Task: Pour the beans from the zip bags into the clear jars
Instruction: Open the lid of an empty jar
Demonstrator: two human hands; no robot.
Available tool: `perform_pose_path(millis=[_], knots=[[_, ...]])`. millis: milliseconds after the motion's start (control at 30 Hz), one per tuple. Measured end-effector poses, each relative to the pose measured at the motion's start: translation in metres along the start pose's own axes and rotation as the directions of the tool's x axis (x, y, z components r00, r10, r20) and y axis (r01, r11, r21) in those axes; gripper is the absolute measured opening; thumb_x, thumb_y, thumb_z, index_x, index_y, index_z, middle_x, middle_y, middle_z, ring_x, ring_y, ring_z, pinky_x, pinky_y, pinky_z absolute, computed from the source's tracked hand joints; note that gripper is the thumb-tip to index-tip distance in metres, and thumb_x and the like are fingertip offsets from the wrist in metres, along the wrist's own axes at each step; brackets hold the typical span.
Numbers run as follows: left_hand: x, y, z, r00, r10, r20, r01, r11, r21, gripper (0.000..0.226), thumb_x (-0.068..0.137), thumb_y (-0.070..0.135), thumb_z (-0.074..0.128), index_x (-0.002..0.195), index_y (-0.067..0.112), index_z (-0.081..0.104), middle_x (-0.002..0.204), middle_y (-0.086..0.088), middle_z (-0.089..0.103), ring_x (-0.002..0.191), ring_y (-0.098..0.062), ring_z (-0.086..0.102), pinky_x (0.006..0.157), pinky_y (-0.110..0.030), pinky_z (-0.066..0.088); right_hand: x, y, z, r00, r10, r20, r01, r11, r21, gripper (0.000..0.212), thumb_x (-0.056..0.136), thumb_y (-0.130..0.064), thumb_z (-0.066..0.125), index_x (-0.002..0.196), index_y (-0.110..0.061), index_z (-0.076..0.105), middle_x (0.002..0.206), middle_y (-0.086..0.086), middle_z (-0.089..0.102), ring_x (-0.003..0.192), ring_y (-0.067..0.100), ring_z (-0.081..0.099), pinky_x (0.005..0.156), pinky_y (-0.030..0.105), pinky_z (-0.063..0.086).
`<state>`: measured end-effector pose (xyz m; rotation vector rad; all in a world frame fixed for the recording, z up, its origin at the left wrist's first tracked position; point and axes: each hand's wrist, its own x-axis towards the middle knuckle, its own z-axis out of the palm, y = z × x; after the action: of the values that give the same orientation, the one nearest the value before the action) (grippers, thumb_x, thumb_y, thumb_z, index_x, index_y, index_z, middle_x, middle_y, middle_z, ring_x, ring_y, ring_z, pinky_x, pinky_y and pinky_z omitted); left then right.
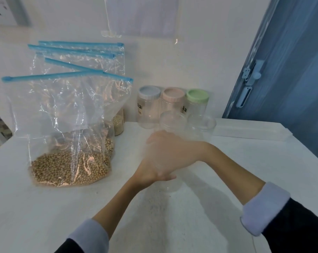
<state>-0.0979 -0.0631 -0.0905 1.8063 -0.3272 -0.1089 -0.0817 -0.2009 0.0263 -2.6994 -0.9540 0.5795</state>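
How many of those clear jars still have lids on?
3, in a row at the back by the wall: grey-lidded jar, pink-lidded jar, green-lidded jar. Two open jars stand just before them, and the hands hide the top of another jar nearer.

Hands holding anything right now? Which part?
Both are on one clear jar in front. The left hand grips its side wall; the right hand covers its top, blurred, so that grip cannot be told.
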Motion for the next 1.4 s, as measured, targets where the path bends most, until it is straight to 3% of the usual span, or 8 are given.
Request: perform_pose_path(millis=[133,367,433,500,633,867,1133,1400], knots=[[-0.003,0.004,0.004,0.999,-0.035,-0.025,0.034,0.998,-0.046,0.106,0.047,0.042,0.086,0.136,0.028,0.031,0.135,0.005,0.045,0.127,-0.012,0.045,0.105,-0.038,0.044,0.003,-0.003,0.016,0.958,0.245,-0.147,-0.272,0.938,-0.213,0.092,0.079,-0.075,0.046,0.148,-0.025,0.012,0.148,0.009,0.019,0.128,0.034,0.032,0.096,0.047,0.037],[-0.001,-0.001,0.001,1.0,-0.029,-0.007,0.029,0.999,-0.024,0.102,0.048,0.037,0.089,0.134,0.028,0.035,0.136,0.003,0.047,0.128,-0.012,0.046,0.109,-0.044,0.037,0.001,0.013,-0.005,0.978,0.045,-0.204,-0.015,0.989,0.145,0.077,0.07,-0.037,0.077,0.135,-0.038,0.036,0.124,-0.003,0.033,0.112,0.015,0.037,0.088,0.031,0.041],[-0.003,-0.002,0.003,0.998,-0.049,-0.044,0.048,0.998,-0.027,0.097,0.044,0.042,0.086,0.127,0.034,0.036,0.133,0.01,0.048,0.125,-0.002,0.045,0.108,-0.032,0.035,-0.007,0.023,-0.009,0.926,0.121,-0.358,0.157,0.739,0.655,0.064,0.069,-0.036,0.074,0.127,-0.039,0.046,0.127,-0.001,0.043,0.109,0.015,0.047,0.086,0.027,0.043],[-0.003,-0.002,0.005,0.997,-0.049,-0.061,0.048,0.999,-0.024,0.097,0.042,0.045,0.085,0.126,0.035,0.036,0.131,0.012,0.048,0.124,-0.001,0.045,0.104,-0.025,0.034,-0.016,0.04,-0.004,0.881,0.309,-0.359,0.323,0.165,0.932,0.054,0.067,-0.039,0.066,0.12,-0.036,0.053,0.127,0.004,0.051,0.11,0.024,0.055,0.089,0.038,0.046],[-0.005,0.0,0.007,0.996,-0.045,-0.071,0.043,0.999,-0.032,0.1,0.04,0.046,0.084,0.127,0.033,0.035,0.132,0.01,0.047,0.124,-0.003,0.045,0.1,-0.019,0.033,-0.031,0.073,0.03,0.805,0.565,-0.18,0.439,-0.365,0.821,0.053,0.081,-0.038,0.06,0.128,-0.014,0.048,0.125,0.017,0.056,0.111,0.041,0.059,0.092,0.056,0.048],[-0.009,0.001,0.01,0.994,-0.046,-0.095,0.044,0.999,-0.027,0.104,0.042,0.049,0.084,0.131,0.032,0.033,0.132,0.013,0.045,0.125,-0.003,0.045,0.087,-0.004,0.037,-0.031,0.091,0.091,0.485,0.873,-0.043,0.184,-0.054,0.981,0.029,0.082,0.011,0.056,0.11,0.005,0.057,0.085,0.016,0.065,0.053,0.021,0.066,0.063,0.03,0.058],[-0.019,-0.001,0.011,0.989,-0.037,-0.147,0.035,0.999,-0.014,0.109,0.042,0.052,0.085,0.136,0.033,0.032,0.138,0.014,0.042,0.127,-0.001,0.043,0.093,-0.01,0.037,-0.014,0.097,0.123,0.435,0.82,-0.371,-0.607,0.572,0.553,0.037,0.092,-0.026,0.059,0.124,-0.008,0.053,0.131,0.013,0.04,0.123,0.029,0.036,0.093,0.034,0.037],[-0.037,0.011,-0.005,0.971,-0.045,-0.234,0.048,0.999,0.007,0.123,0.04,0.086,0.065,0.141,0.035,0.016,0.141,0.011,0.028,0.128,-0.009,0.035,0.107,-0.031,0.031,-0.01,0.082,0.082,0.36,0.737,-0.572,-0.507,0.669,0.543,0.029,0.092,-0.02,0.058,0.12,-0.01,0.055,0.128,0.011,0.044,0.12,0.028,0.039,0.092,0.035,0.036]])
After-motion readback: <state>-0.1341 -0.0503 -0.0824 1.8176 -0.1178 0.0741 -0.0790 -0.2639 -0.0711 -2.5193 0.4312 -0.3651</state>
